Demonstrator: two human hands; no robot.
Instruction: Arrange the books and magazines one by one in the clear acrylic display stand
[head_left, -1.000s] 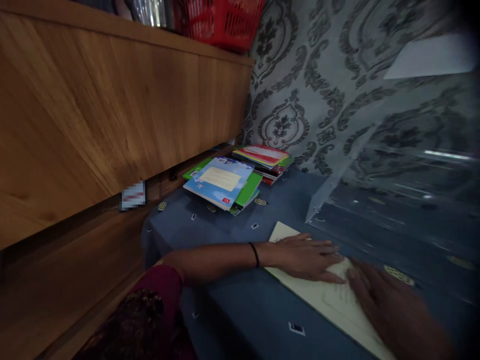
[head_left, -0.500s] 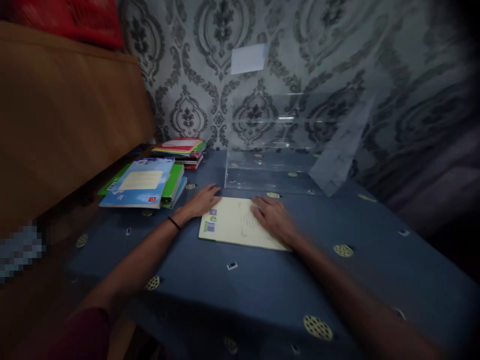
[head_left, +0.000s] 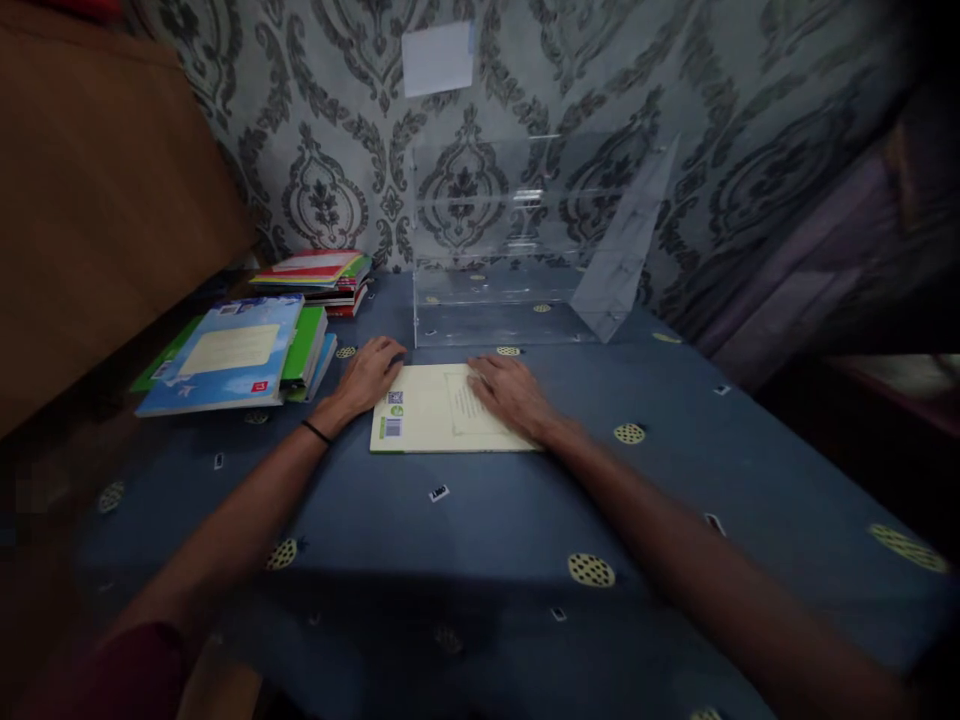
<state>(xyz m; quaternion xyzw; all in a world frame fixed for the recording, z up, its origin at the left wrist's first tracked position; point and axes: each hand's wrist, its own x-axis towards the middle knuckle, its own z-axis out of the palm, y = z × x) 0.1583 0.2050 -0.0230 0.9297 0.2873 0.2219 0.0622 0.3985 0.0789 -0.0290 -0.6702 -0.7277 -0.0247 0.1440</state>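
Note:
A pale yellow book (head_left: 429, 425) lies flat on the patterned blue tablecloth, a barcode and small printed marks at its left side. My left hand (head_left: 369, 375) rests at the book's upper left edge, fingers stretched forward. Across the right part of the cover lies my right hand (head_left: 514, 397), flat with its fingers extended, hiding some of the printed text box. Just beyond the book stands a clear acrylic rack (head_left: 487, 270) with tiers and a slanted side panel. Neither hand is closed round anything.
To the left sits a stack of books (head_left: 232, 355) with a blue one on top. Behind it is another pile of books (head_left: 311, 270), red uppermost. A brown wooden cabinet (head_left: 105, 200) stands at far left, and patterned wallpaper with a white paper (head_left: 439, 58) backs the table.
The camera view has shifted, so the scene sits further left and higher. Both hands keep about the same places on and beside the yellow book.

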